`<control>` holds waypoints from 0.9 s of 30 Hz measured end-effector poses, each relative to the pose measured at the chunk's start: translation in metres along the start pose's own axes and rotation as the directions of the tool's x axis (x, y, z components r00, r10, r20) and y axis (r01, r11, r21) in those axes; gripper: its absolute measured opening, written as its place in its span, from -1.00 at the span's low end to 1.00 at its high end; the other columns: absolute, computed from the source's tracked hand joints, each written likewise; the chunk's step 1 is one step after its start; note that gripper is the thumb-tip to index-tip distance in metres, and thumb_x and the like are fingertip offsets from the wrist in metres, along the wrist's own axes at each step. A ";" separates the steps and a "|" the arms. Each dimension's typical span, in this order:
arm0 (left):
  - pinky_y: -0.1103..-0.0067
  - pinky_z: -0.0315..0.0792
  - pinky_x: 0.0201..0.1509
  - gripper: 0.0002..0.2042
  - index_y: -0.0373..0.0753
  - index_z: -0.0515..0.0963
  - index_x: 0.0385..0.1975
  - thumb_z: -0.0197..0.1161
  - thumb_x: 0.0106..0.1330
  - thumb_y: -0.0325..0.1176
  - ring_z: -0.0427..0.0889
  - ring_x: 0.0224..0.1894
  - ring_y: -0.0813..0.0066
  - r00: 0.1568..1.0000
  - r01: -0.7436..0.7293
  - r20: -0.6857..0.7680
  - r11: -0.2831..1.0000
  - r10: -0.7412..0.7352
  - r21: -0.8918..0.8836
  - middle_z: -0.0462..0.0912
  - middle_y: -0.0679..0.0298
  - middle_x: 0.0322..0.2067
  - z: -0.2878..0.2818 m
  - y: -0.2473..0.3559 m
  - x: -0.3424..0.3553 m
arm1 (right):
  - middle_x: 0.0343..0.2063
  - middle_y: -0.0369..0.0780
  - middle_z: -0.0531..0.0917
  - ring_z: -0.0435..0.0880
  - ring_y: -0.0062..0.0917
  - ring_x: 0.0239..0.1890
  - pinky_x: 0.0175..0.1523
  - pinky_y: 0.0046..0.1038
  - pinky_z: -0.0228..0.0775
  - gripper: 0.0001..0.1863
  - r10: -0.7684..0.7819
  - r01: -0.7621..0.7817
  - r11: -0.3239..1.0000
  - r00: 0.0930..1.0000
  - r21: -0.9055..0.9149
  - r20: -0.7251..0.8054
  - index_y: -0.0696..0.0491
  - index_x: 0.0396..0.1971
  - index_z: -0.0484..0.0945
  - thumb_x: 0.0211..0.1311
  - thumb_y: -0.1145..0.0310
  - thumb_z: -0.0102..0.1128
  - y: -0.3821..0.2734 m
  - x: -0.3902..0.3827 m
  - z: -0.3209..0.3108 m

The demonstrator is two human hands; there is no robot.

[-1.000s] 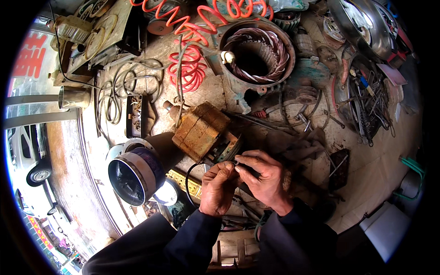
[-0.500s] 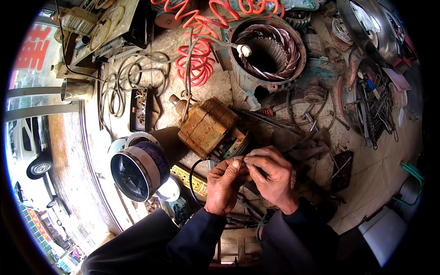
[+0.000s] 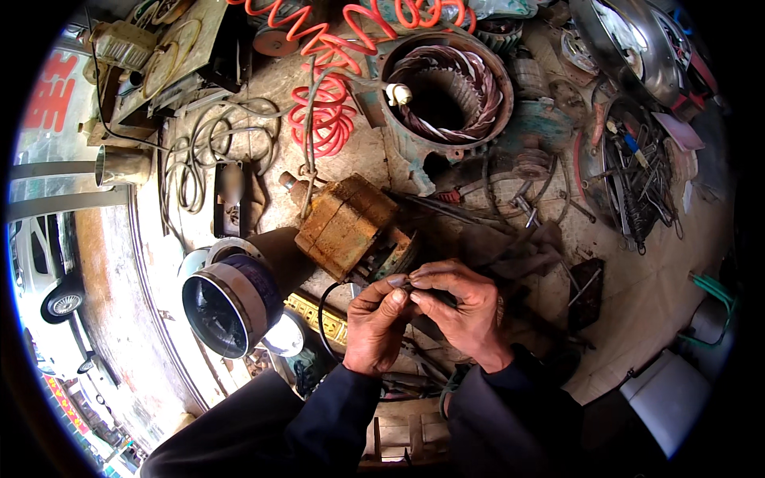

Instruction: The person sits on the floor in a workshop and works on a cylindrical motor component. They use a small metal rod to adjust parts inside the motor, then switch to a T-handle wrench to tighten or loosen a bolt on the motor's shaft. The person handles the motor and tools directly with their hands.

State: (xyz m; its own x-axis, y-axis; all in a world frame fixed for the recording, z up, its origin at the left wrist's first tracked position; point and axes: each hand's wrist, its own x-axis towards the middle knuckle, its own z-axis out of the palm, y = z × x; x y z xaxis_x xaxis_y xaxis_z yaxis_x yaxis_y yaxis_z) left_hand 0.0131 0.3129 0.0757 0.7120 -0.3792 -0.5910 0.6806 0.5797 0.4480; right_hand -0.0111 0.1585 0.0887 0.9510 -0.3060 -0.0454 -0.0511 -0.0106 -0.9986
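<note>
My left hand point(image 3: 378, 325) and my right hand point(image 3: 462, 307) meet at the fingertips, each in a pinch. Whatever small dark piece sits between them is too small and too covered to name. Just beyond the hands stands a rusty, box-shaped motor point(image 3: 347, 227) with an open end that shows worn parts. A black cable point(image 3: 322, 319) curves down from near it, beside my left hand. Left of the motor a round can point(image 3: 231, 307) with a purple and white side lies tilted, its mouth toward me.
Farther off stands a large motor housing point(image 3: 446, 88) with copper-coloured windings. A coiled red air hose point(image 3: 323, 119) and grey cable loops point(image 3: 215, 151) lie to its left. At the right is a round tray of tools point(image 3: 637, 175). A yellow level-like bar point(image 3: 315, 316) lies near the can.
The whole scene has shifted slightly left in view. My fingers have moved a little against each other, still joined at the tips.
</note>
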 end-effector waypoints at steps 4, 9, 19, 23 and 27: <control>0.47 0.63 -0.01 -0.76 -0.33 0.65 0.01 0.36 0.37 -0.49 0.70 -0.14 0.44 1.000 0.007 -0.019 1.000 -0.007 -0.005 0.74 0.16 -0.11 0.002 0.000 0.000 | -0.11 -0.14 0.70 0.69 -0.53 -0.06 0.04 -0.52 0.55 -0.71 0.074 -0.074 0.995 0.997 0.060 0.003 0.19 -0.16 0.69 0.09 0.70 0.45 0.005 -0.005 -0.001; 0.50 0.61 -0.06 -0.74 -0.36 0.64 0.00 0.35 0.40 -0.39 0.70 -0.16 0.43 1.000 -0.003 -0.006 0.999 0.003 0.038 0.73 0.13 -0.11 0.001 0.001 0.000 | -0.13 -0.19 0.66 0.66 -0.59 -0.05 0.05 -0.53 0.53 -0.71 0.140 -0.138 0.979 0.990 0.148 -0.002 0.20 -0.15 0.61 0.12 0.70 0.41 0.000 -0.005 0.002; 0.72 0.38 -0.29 -0.80 -0.38 0.61 -0.11 0.33 0.42 -0.38 0.50 -0.38 0.73 0.827 -0.273 -0.098 0.548 0.553 0.791 0.65 0.38 -0.36 -0.016 0.049 0.021 | -0.40 -0.26 0.63 0.59 -0.65 -0.33 -0.15 -0.53 0.50 -0.79 0.073 -0.086 0.988 0.993 -0.130 -0.096 0.15 -0.27 0.57 0.09 0.63 0.37 0.015 0.034 0.012; 0.65 0.47 0.04 -0.81 -0.39 0.58 -0.05 0.31 0.40 -0.49 0.60 -0.12 0.62 0.853 -0.279 -0.036 0.513 0.521 0.812 0.69 0.28 -0.18 -0.018 0.055 0.026 | -0.44 -0.30 0.61 0.57 -0.68 -0.35 -0.19 -0.54 0.48 -0.79 0.103 -0.110 0.988 0.993 -0.112 -0.064 0.14 -0.28 0.56 0.09 0.62 0.38 0.029 0.047 0.025; 0.65 0.47 0.04 -0.81 -0.39 0.58 -0.05 0.31 0.39 -0.51 0.60 -0.10 0.61 0.860 -0.266 -0.028 0.493 0.510 0.828 0.69 0.27 -0.17 -0.021 0.053 0.030 | -0.45 -0.30 0.60 0.56 -0.68 -0.37 -0.22 -0.54 0.48 -0.80 0.094 -0.096 0.992 0.995 -0.084 -0.030 0.14 -0.28 0.56 0.10 0.61 0.37 0.032 0.056 0.027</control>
State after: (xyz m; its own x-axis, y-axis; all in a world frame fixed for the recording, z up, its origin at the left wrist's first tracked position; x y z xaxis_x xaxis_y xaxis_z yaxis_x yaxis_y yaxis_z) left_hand 0.0671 0.3474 0.0673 0.9545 -0.0103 -0.2979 0.2892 -0.2108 0.9338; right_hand 0.0489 0.1668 0.0539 0.9323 -0.3341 -0.1382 -0.1678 -0.0611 -0.9839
